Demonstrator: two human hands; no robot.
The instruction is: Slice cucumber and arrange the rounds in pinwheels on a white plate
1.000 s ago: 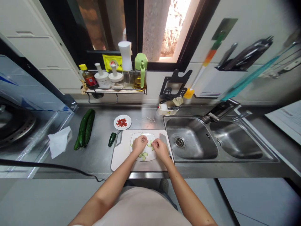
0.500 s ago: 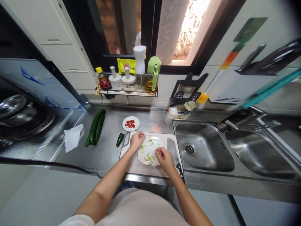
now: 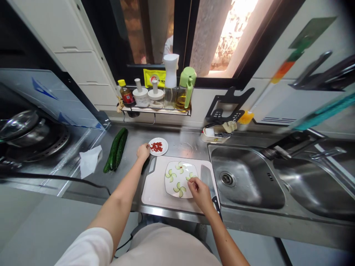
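My left hand [image 3: 143,152] is at the left rim of a small white plate [image 3: 166,149] that holds chopped red pieces [image 3: 156,147]. Its fingertips are pinched together; anything between them is too small to make out. Over the right edge of a squarish white plate [image 3: 168,190], my right hand [image 3: 199,190] has its fingers closed in a pinch, their contents hidden. Thin cucumber slices [image 3: 179,189] lie on that plate in pinwheel shapes, the top one with a red speck at its centre. Under the plate is a pale cutting board [image 3: 154,195], with a knife [image 3: 206,177] along its right side.
Two whole cucumbers [image 3: 115,151] and a white paper [image 3: 90,161] lie on the left of the steel counter. A cucumber stub [image 3: 145,166] is partly behind my left forearm. A sink [image 3: 249,173] borders the board's right. Bottles and jars stand on a wall rack [image 3: 155,110].
My left hand has moved left and away from the squarish plate to the small plate of red pieces. My right hand stays by the squarish plate's right edge. The view has shifted slightly.
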